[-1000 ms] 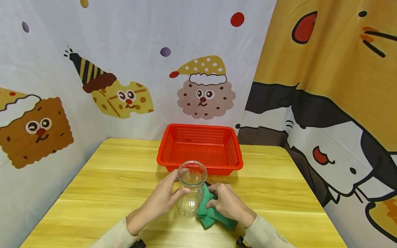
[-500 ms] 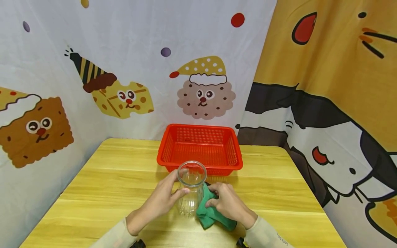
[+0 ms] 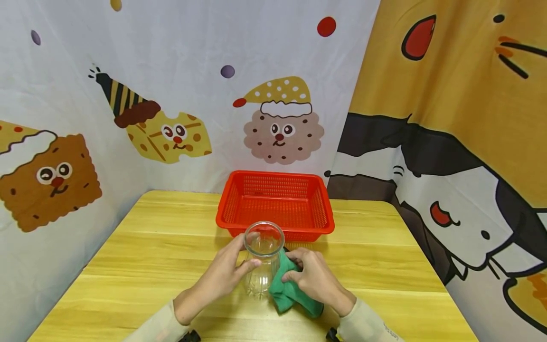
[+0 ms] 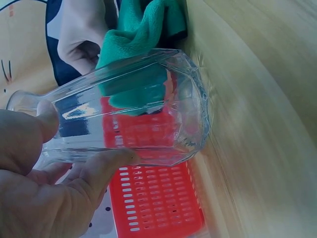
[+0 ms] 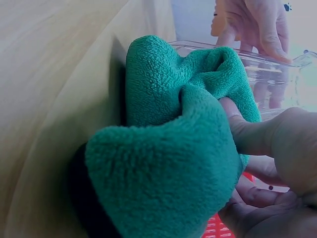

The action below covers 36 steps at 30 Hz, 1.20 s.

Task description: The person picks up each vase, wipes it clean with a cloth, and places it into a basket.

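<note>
While upright, jar (image 3: 264, 262) between left fingers (image 3: 236, 245)

Both sleeves are pale cream and long, ending at the wrists. The left sleeve (image 3: 160, 324) carries a faint pinkish patch; the right sleeve (image 3: 363, 322) bears small dark lettering (image 3: 391, 332). Under each wrist sits a black fitting (image 3: 190, 336), the right one with a yellow fleck, possibly camera mounts, though cut off below. The left grip (image 3: 221, 273) and right grip (image 3: 315, 276) are bare hands.

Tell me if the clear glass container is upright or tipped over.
Upright. In the head view, the clear glass container shows its round rim uppermost, with its base below toward the table.
</note>
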Tool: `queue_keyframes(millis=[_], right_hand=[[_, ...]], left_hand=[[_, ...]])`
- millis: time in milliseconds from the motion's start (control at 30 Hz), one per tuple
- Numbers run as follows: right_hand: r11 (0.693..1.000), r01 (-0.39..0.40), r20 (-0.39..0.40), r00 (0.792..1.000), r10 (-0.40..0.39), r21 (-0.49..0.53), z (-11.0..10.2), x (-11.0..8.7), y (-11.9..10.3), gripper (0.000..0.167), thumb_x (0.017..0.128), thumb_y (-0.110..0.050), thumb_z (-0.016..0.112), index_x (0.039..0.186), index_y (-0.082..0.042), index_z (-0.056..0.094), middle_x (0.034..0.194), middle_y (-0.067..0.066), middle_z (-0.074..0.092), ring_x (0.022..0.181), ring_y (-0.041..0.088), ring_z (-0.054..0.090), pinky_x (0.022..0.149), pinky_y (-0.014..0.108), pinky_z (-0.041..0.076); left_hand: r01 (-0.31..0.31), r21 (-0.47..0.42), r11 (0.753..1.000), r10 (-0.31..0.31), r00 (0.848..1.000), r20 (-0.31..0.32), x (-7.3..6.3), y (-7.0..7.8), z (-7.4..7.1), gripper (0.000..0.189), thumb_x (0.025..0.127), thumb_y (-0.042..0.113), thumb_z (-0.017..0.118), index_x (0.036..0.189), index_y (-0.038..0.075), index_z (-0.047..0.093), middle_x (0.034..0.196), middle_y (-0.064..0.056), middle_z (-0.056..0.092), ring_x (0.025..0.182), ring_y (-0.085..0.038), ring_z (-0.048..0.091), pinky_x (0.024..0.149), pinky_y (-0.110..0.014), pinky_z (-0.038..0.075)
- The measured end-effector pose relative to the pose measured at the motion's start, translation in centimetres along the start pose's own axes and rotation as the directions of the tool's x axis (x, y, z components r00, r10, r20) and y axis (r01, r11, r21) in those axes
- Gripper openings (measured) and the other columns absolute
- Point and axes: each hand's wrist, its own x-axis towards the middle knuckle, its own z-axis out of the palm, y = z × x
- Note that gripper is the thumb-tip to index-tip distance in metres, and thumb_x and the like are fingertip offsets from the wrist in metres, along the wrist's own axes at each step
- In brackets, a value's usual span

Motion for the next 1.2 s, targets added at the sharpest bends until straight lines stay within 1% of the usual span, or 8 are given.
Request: queue_keyframes(millis=[133, 267, 567, 800, 967, 1100, 1200], right_hand=[[1.0, 0.003, -0.006, 1.0, -0.003, 0.031, -0.2, 0.0, -0.2, 0.037, 0.093, -0.013, 0.1, 0.128, -0.012, 0.087, 0.113, -0.004, 0.082, 0.087, 0.003, 0.063, 0.074, 0.019, 0.057], [0.999, 0.017, -0.019, 1.0, -0.016, 0.036, -0.3, -0.1, -0.4, 0.038, 0.093, -0.013, 0.1, 0.129, -0.012, 0.088, 0.114, -0.004, 0.082, 0.089, 0.003, 0.064, 0.077, 0.019, 0.058], [0.996, 0.072, -0.076, 0.995, -0.068, 0.055, -0.5, 0.1, -0.7, 0.042, 0.092, -0.012, 0.1, 0.132, -0.009, 0.088, 0.116, -0.003, 0.086, 0.094, 0.003, 0.068, 0.083, 0.022, 0.062], [0.992, 0.113, -0.103, 0.989, -0.107, 0.056, -0.7, 0.2, -0.8, 0.043, 0.092, -0.013, 0.1, 0.134, -0.011, 0.088, 0.116, -0.006, 0.086, 0.097, 0.003, 0.071, 0.086, 0.022, 0.064], [0.988, 0.144, -0.118, 0.984, -0.136, 0.062, -1.0, 0.3, -1.0, 0.042, 0.092, -0.012, 0.1, 0.133, -0.014, 0.088, 0.117, -0.007, 0.086, 0.1, 0.004, 0.074, 0.088, 0.027, 0.067], [0.983, 0.17, -0.13, 0.979, -0.16, 0.066, -1.2, 0.4, -1.2, 0.04, 0.093, -0.012, 0.1, 0.131, -0.018, 0.089, 0.117, -0.008, 0.086, 0.098, 0.005, 0.074, 0.086, 0.027, 0.067], [0.981, 0.179, -0.14, 0.976, -0.168, 0.071, -1.3, 0.5, -1.5, 0.038, 0.092, -0.012, 0.1, 0.129, -0.019, 0.09, 0.117, -0.008, 0.085, 0.098, 0.004, 0.074, 0.086, 0.025, 0.066]], left_hand=[[-0.012, 0.007, 1.0, 0.012, 1.0, -0.006, 0.0, 0.0, 0.0, 0.064, 0.106, 0.019, 0.086, 0.164, 0.01, 0.06, 0.149, -0.007, 0.079, 0.137, -0.032, 0.078, 0.121, -0.064, 0.062], [-0.019, 0.013, 1.0, 0.019, 1.0, -0.01, -0.1, 0.0, 0.1, 0.065, 0.105, 0.019, 0.086, 0.164, 0.01, 0.06, 0.149, -0.008, 0.079, 0.137, -0.031, 0.078, 0.12, -0.064, 0.062], [-0.011, 0.014, 1.0, 0.012, 1.0, -0.014, -0.2, 0.0, 0.0, 0.065, 0.106, 0.019, 0.086, 0.164, 0.011, 0.06, 0.149, -0.009, 0.08, 0.137, -0.033, 0.078, 0.121, -0.065, 0.062], [-0.019, 0.023, 1.0, 0.019, 1.0, -0.021, -0.2, -0.1, 0.0, 0.062, 0.106, 0.022, 0.086, 0.162, 0.015, 0.061, 0.147, -0.004, 0.08, 0.136, -0.029, 0.079, 0.12, -0.064, 0.063], [-0.034, 0.029, 0.999, 0.034, 0.999, -0.027, -0.1, -0.1, 0.1, 0.061, 0.105, 0.023, 0.086, 0.161, 0.016, 0.062, 0.145, 0.0, 0.081, 0.135, -0.027, 0.079, 0.119, -0.063, 0.063], [-0.04, 0.029, 0.999, 0.04, 0.999, -0.026, -0.1, -0.1, 0.1, 0.061, 0.106, 0.023, 0.086, 0.161, 0.015, 0.062, 0.145, -0.002, 0.081, 0.134, -0.028, 0.079, 0.119, -0.063, 0.064], [-0.041, 0.027, 0.999, 0.042, 0.999, -0.024, -0.1, -0.1, 0.1, 0.061, 0.106, 0.023, 0.086, 0.161, 0.013, 0.062, 0.146, -0.005, 0.081, 0.135, -0.029, 0.079, 0.119, -0.063, 0.064]])
